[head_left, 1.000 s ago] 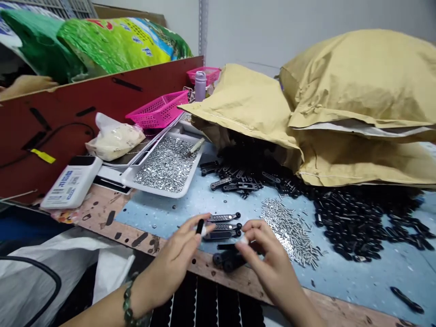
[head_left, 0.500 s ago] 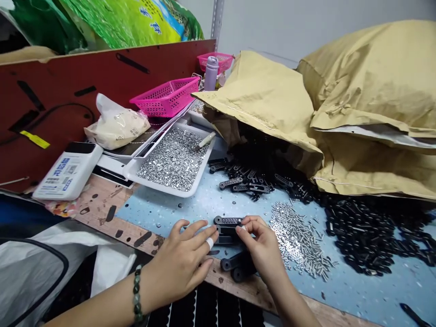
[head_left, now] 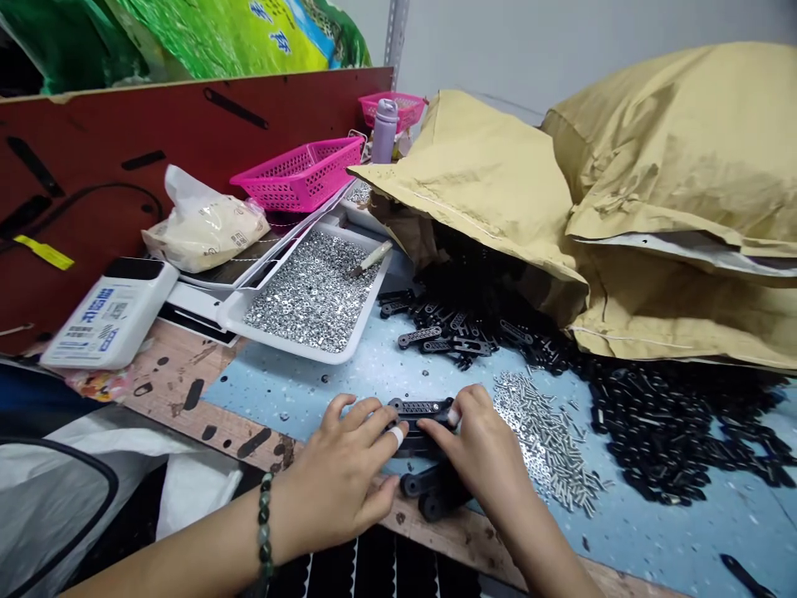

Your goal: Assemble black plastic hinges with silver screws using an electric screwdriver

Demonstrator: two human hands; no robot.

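A short stack of black perforated strips lies on the blue mat near the table's front edge. My left hand, with a bead bracelet and a taped fingertip, rests on the strips' left end with fingers spread. My right hand is curled over the right end, and its fingertips pinch the strips. More black pieces sit just under my right palm. A heap of small silver pins lies right of my right hand.
A white tray of silver nuts stands behind my hands. A large pile of black parts spills from tan sacks at the right. At the left are a white power bank, a plastic bag, a pink basket and a red board.
Both hands have come down from above the table onto the stack of black strips. The small black piece seen in my left fingers a second ago is no longer visible.
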